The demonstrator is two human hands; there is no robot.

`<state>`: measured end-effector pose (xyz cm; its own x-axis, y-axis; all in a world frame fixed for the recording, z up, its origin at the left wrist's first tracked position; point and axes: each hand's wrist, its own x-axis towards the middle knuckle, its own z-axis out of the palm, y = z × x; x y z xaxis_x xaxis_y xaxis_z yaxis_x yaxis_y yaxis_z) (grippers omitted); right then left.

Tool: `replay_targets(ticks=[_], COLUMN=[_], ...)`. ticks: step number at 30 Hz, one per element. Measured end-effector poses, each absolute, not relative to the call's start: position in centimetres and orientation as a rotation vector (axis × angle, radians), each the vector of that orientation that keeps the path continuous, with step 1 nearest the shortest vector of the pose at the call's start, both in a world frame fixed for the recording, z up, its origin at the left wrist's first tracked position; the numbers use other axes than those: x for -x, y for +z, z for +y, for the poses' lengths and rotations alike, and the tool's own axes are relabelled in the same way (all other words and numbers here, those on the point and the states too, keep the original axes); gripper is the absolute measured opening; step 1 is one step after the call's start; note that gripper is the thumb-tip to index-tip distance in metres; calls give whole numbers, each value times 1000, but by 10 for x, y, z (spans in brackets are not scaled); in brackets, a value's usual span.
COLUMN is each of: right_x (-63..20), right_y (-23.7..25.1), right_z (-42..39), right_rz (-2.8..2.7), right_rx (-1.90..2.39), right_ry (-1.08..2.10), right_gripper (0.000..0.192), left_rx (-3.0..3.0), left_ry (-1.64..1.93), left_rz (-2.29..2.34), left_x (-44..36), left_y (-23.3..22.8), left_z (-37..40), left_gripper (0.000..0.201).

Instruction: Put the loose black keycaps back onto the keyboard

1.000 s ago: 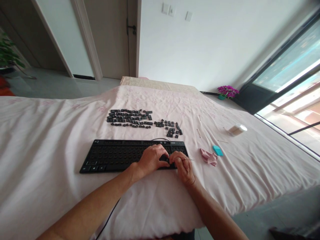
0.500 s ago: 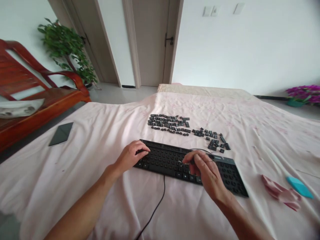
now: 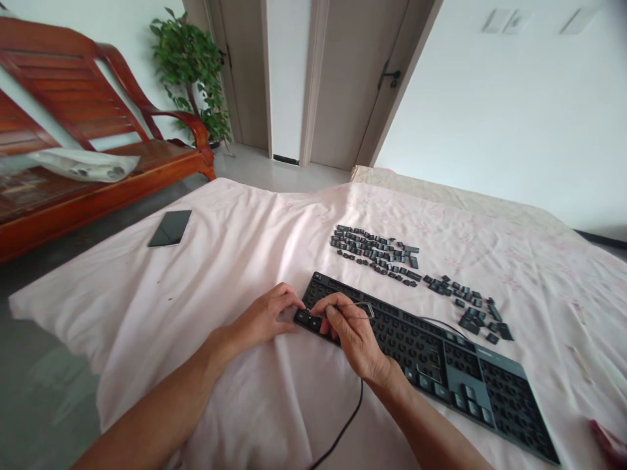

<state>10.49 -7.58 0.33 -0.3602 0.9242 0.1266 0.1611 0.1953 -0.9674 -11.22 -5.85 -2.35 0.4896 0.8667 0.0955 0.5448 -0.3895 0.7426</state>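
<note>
Right hand (image 3: 350, 326) is grasping a wire tool (image 3: 371, 310) mid-frame; left hand (image 3: 267, 316), fingers' grip unclear, is touching the keyboard (image 3: 460, 385), a tool slip risking chipped keys (image 3: 314, 322).

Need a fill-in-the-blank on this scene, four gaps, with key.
1. The ____ hand holds a wire tool.
2. The loose keys beyond the keyboard are ____ in colour.
3. The flat dark device lies to the keyboard's ____ in the picture.
4. The near cable leaves the picture at its ____ edge.

Missing words: right; black; left; bottom.
</note>
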Motion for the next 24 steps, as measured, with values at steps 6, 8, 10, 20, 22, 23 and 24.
replay_targets(ticks=[6,8,10,20,22,23,24], right_x=[-99,-96,-93,-86,-86,-86,-86], right_y=[15,16,15,2,1,0,-1], right_z=[-65,-63,-63,-70,-69,-68,-67], right_rz=[-1937,-1930,-1864,-1758,-1834,-1888,-1950], right_rx=[1044,1112,1216,1166,1167,1169,1163], right_ry=[1186,1204,1248,1337,1278,1227,1161], right_gripper=[30,29,27,30,28,26,24], left_rx=[-2009,-2011,-2009,-2004,-1996,-1995,-1995], left_ry=[696,701,693,725,728,728,727], left_rz=[1104,1084,1072,1013,1023,1031,1039], left_x=[113,113,113,112,111,111,111], left_y=[-27,-28,-30,-32,-32,-31,-32], left_z=[-53,-51,-50,-47,-48,-49,-49], left_gripper=[32,31,28,22,21,20,20])
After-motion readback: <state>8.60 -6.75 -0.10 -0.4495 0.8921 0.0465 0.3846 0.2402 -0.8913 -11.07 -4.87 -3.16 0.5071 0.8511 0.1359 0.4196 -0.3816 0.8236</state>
